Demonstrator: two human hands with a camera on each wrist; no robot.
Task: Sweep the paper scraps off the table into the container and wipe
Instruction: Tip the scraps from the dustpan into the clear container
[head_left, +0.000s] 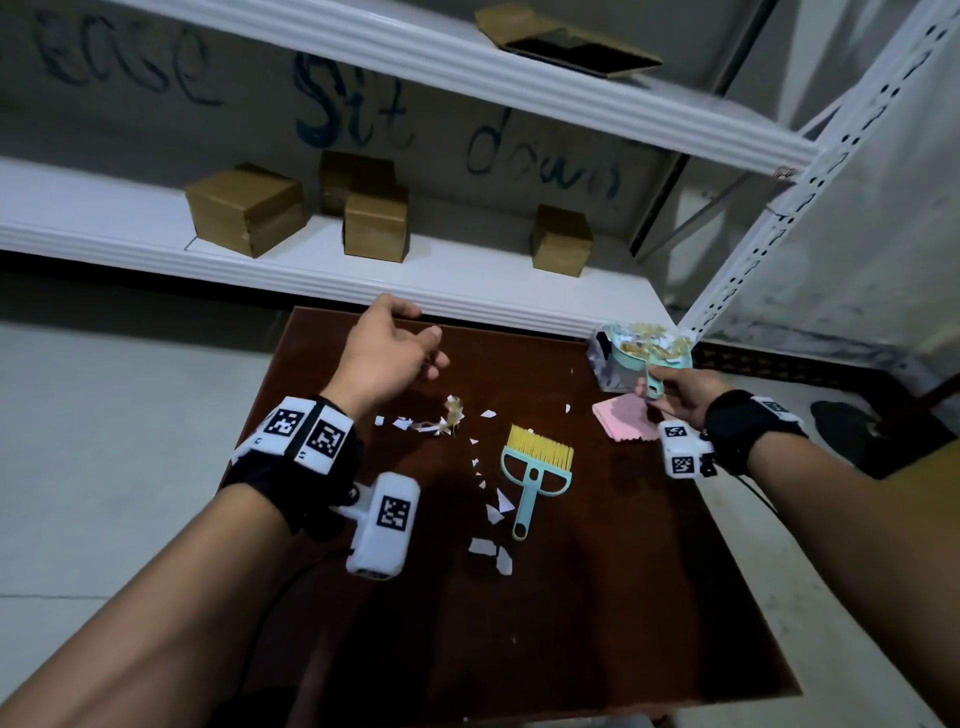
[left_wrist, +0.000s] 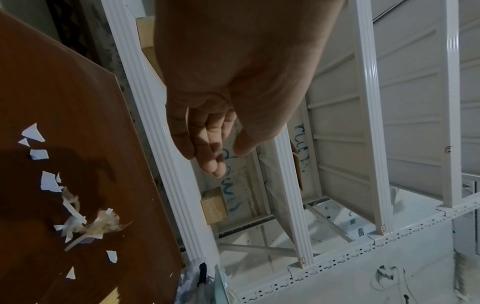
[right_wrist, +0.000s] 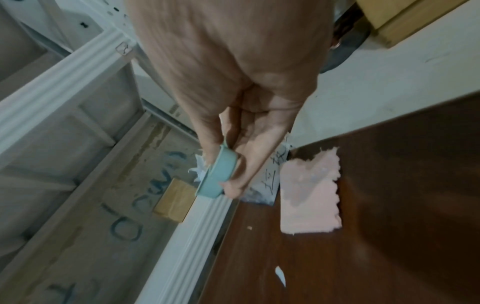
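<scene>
My right hand (head_left: 670, 392) grips the handle of a teal dustpan (head_left: 647, 353) loaded with paper scraps, held over a clear container (head_left: 605, 364) at the table's far right corner. In the right wrist view the fingers (right_wrist: 233, 183) curl round the teal handle (right_wrist: 217, 174). My left hand (head_left: 400, 345) hovers above the table's far edge, fingers relaxed and holding nothing; its fingers (left_wrist: 210, 156) hang loose in the left wrist view. White and tan paper scraps (head_left: 452, 415) lie scattered over the dark brown table (head_left: 597, 597). A teal brush (head_left: 535, 467) with yellow bristles lies mid-table.
A pink cloth (head_left: 623, 415) lies beside the container, under my right hand. White metal shelving (head_left: 363, 280) with several cardboard boxes (head_left: 244, 213) stands right behind the table. Pale floor lies on both sides.
</scene>
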